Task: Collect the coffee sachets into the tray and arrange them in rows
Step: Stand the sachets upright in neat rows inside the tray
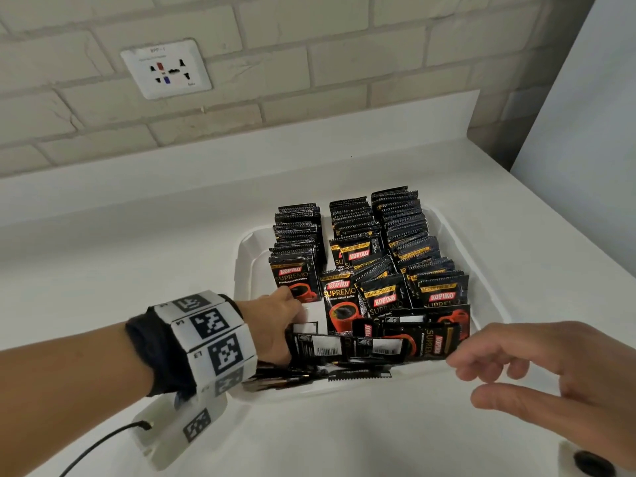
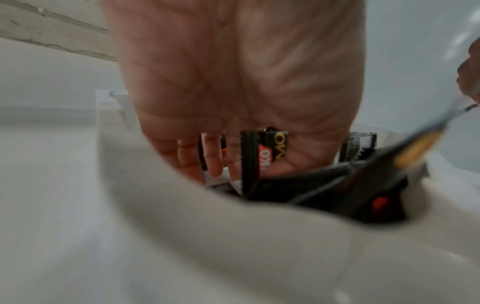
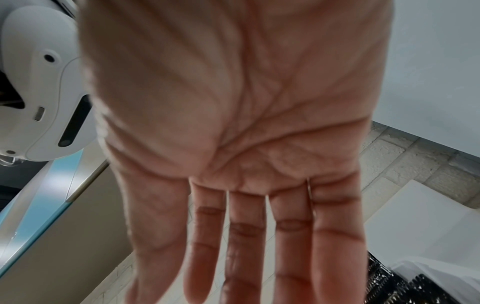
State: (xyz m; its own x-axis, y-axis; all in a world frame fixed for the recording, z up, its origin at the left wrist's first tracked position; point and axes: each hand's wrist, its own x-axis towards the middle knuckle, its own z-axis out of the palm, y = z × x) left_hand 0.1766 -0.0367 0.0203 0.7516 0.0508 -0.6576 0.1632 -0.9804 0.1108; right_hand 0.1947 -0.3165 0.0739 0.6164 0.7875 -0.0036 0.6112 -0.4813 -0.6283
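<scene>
Right hand [image 1: 537,380] hovers empty, fingers loose, near the white plastic tray [image 1: 488,280]; left hand [image 1: 278,325] reaches into loose black foil coffee sachets [image 1: 375,342], grip unclear; advise standing them upright along existing rows.

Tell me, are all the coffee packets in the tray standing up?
No. The back rows stand upright, but the sachets at the tray's near edge lie flat and jumbled.

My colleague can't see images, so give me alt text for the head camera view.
A white tray on a white counter holds upright rows of black coffee sachets; loose sachets lie at its near end. The left hand reaches among them, and the right hand hovers open nearby.
</scene>
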